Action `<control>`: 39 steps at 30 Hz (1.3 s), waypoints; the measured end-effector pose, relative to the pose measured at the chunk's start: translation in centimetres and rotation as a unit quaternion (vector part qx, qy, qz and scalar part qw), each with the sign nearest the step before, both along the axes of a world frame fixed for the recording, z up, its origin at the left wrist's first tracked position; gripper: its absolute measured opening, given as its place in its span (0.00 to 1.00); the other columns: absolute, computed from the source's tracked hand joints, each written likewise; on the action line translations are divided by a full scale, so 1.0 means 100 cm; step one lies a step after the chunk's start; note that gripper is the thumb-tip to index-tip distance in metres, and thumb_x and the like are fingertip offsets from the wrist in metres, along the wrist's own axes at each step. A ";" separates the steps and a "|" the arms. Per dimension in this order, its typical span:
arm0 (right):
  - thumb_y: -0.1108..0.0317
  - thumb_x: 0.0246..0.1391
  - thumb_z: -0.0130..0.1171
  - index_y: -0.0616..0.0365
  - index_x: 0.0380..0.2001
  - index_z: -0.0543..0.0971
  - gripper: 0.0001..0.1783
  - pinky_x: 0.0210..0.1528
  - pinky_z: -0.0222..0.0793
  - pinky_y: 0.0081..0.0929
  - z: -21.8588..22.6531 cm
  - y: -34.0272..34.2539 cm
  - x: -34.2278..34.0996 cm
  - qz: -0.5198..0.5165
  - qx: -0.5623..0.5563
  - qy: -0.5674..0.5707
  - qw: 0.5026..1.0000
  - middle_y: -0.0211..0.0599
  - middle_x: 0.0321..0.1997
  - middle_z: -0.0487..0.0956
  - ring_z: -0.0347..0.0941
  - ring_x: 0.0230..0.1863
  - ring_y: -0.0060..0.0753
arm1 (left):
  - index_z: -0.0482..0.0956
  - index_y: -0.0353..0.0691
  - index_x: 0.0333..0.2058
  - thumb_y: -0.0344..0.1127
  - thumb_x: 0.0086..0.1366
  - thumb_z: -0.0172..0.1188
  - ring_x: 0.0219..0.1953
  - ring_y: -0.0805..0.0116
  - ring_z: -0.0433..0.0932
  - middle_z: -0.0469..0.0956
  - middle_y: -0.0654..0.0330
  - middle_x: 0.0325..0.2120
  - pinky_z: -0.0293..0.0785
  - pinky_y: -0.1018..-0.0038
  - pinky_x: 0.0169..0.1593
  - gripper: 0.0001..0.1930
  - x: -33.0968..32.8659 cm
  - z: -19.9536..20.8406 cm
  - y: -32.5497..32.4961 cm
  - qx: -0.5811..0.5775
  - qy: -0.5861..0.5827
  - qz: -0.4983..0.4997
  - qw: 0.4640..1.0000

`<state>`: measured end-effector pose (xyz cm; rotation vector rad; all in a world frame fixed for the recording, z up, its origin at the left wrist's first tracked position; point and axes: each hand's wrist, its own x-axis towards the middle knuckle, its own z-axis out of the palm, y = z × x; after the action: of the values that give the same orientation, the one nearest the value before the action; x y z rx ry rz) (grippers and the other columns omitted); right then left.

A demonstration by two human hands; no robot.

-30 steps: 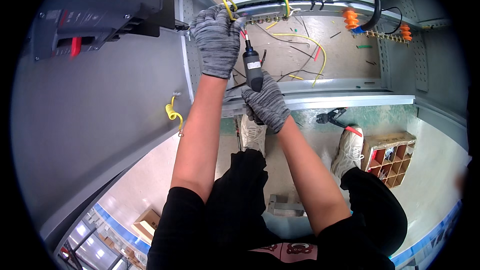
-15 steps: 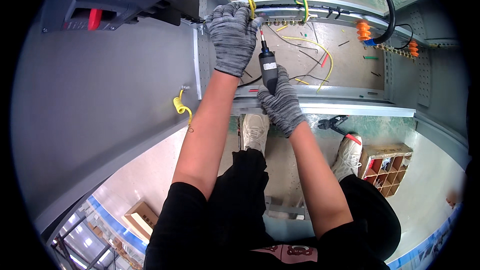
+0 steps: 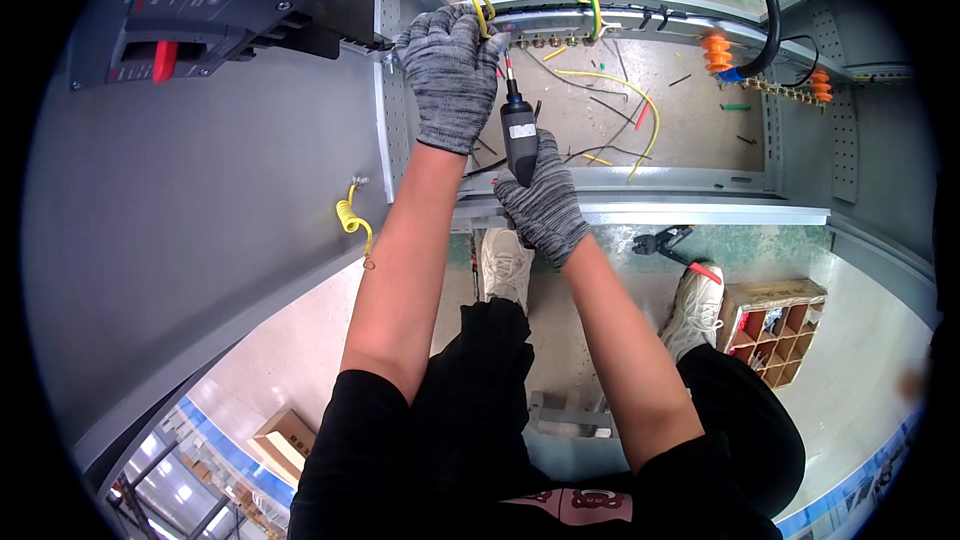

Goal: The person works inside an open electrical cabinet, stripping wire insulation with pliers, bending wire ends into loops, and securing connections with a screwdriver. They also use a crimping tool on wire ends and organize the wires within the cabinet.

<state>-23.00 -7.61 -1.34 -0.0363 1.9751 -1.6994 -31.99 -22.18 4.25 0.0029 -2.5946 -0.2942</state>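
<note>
My right hand (image 3: 545,198), in a grey knitted glove, is wrapped round a dark electric screwdriver (image 3: 520,145). Its thin bit points away from me, the tip up against the left end of a bar with a row of brass bolts (image 3: 555,41). My left hand (image 3: 450,75), gloved likewise, is closed at that same end, its fingertips beside the bit. A looped yellow wire (image 3: 481,8) runs down to these fingers, which seem to pinch its lower end; the glove hides the exact contact. Farther right, a green-and-yellow wire (image 3: 597,12) arches up from the bar.
A large dark switch unit with a red handle (image 3: 165,61) stands at upper left. Wire offcuts, including a long yellow one (image 3: 655,125), lie inside the metal frame (image 3: 640,212). Orange insulators (image 3: 716,53) sit at right. Pliers (image 3: 665,240) and a compartment box (image 3: 775,290) lie near my foot.
The whole picture has shifted slightly, with the scene sliding left and a little up. Both hands and the screwdriver keep nearly the same places at the bar.
</note>
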 end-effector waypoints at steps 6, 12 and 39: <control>0.74 0.47 0.55 0.58 0.50 0.58 0.27 0.12 0.66 0.24 0.012 -0.002 0.001 -0.008 -0.033 -0.019 0.999 0.35 0.23 0.69 0.68 0.13 0.25 | 0.77 0.39 0.37 0.45 0.54 0.61 0.40 0.56 0.70 0.75 0.57 0.34 0.61 0.58 0.46 0.17 0.001 0.000 0.000 -0.020 0.017 0.007 1.000; 0.71 0.50 0.56 0.58 0.50 0.58 0.26 0.13 0.67 0.24 0.012 -0.003 -0.001 -0.008 -0.035 -0.050 0.998 0.34 0.21 0.70 0.68 0.13 0.24 | 0.77 0.40 0.37 0.45 0.53 0.62 0.40 0.57 0.71 0.75 0.57 0.34 0.61 0.59 0.45 0.17 0.002 0.003 0.000 -0.016 0.018 0.010 1.000; 0.57 0.45 0.63 0.69 0.60 0.54 0.45 0.45 0.70 0.34 0.204 0.213 0.137 -0.085 0.084 -0.072 0.990 0.58 0.44 0.73 0.73 0.42 0.48 | 0.74 0.35 0.46 0.36 0.63 0.57 0.32 0.76 0.72 0.75 0.62 0.36 0.70 0.82 0.35 0.15 0.057 0.107 0.043 0.578 -0.048 0.056 0.812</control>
<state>-9.28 13.72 19.05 0.3159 2.0526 -1.5811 -26.31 -17.84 14.93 0.6003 -2.0674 -1.7828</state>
